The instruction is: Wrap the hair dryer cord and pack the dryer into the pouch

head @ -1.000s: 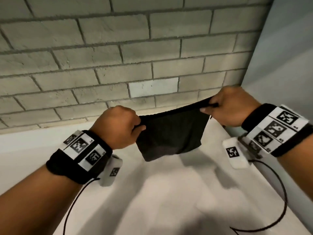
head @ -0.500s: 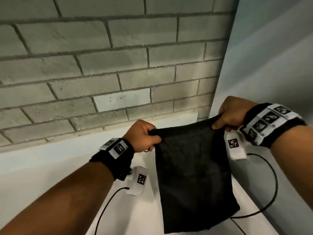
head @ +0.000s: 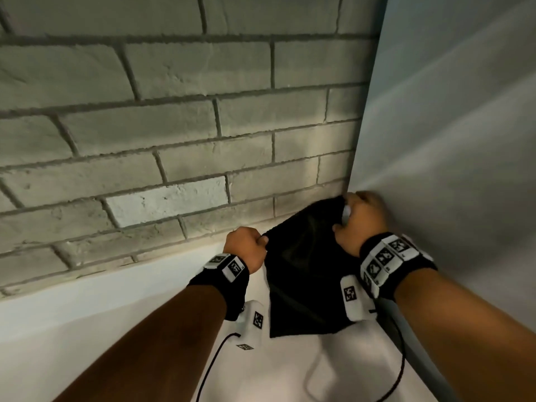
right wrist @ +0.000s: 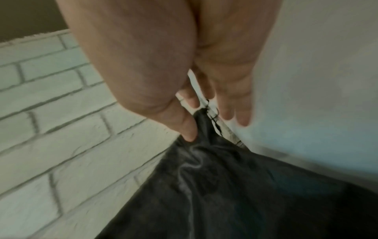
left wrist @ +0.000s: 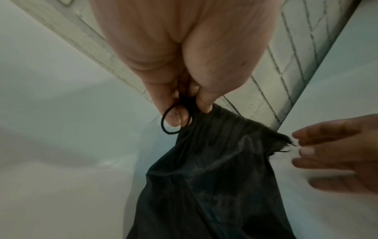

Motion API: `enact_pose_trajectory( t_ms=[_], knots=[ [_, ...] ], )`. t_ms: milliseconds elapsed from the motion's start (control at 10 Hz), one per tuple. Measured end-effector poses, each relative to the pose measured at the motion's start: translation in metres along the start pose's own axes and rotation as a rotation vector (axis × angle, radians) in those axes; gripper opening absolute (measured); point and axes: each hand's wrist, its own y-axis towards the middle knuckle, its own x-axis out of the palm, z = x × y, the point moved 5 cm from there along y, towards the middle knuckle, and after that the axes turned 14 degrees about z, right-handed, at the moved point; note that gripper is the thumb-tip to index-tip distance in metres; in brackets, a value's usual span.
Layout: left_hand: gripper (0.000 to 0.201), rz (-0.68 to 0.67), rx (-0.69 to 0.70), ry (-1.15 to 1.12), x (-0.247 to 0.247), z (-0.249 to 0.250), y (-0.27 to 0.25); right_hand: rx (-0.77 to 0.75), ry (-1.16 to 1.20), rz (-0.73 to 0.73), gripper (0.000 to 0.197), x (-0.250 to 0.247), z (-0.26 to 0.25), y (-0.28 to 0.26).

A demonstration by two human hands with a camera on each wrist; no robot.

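Observation:
The black fabric pouch (head: pixel 304 271) hangs by its top edge over the white surface, close to the corner of the walls. My left hand (head: pixel 262 242) pinches its top left corner together with a black drawstring loop (left wrist: pixel 163 124). My right hand (head: pixel 345 216) is at the top right corner. Its fingers (right wrist: pixel 237 113) are straight and spread, and the thumb (right wrist: pixel 188 132) touches the fabric (right wrist: pixel 225 194). In the left wrist view the right hand (left wrist: pixel 327 153) sits just off the frayed pouch corner (left wrist: pixel 282 142). No hair dryer is in view.
A grey brick wall (head: pixel 174 126) stands ahead and a plain grey panel (head: pixel 449 140) closes the right side, meeting just behind the pouch. The white surface (head: pixel 87 314) runs below. Black wrist-camera cables (head: pixel 401 372) trail near my arms. A pale cord-like line (head: pixel 311 375) lies below the pouch.
Both hands carried the pouch forward and right into the corner. The right hand's fingers went from pinching the top edge to straight and spread.

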Motion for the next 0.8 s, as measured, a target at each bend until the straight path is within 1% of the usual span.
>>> enact_pose_trajectory(
  t_ms=[100, 200, 300, 400, 500, 600, 700, 800],
  knots=[
    [0.028, 0.019, -0.045, -0.017, 0.006, -0.007, 0.007, -0.100, -0.072, -0.113, 0.058, 0.021, -0.003, -0.047],
    [0.027, 0.035, -0.086, -0.046, 0.011, -0.013, 0.011, -0.142, -0.301, -0.586, 0.079, 0.067, 0.010, -0.106],
    [0.031, 0.071, -0.094, -0.082, 0.007, -0.018, 0.010, -0.142, -0.444, -0.741, 0.087, 0.092, 0.034, -0.119],
    [0.045, 0.121, -0.081, -0.099, -0.009, -0.028, 0.001, -0.197, -0.477, -0.755, 0.090, 0.092, 0.045, -0.114],
    [0.048, 0.137, -0.074, -0.158, -0.036, -0.048, -0.019, -0.302, -0.458, -0.744, 0.093, 0.099, 0.057, -0.114],
    [0.048, 0.107, -0.144, -0.240, -0.073, -0.077, -0.048, -0.352, -0.427, -0.709, 0.088, 0.096, 0.066, -0.116],
    [0.044, 0.127, -0.184, -0.254, -0.117, -0.092, -0.097, -0.365, -0.418, -0.680, 0.084, 0.082, 0.068, -0.120],
    [0.035, 0.158, -0.222, -0.245, -0.161, -0.117, -0.156, -0.312, -0.363, -0.653, 0.094, 0.058, 0.057, -0.124]
  ],
)
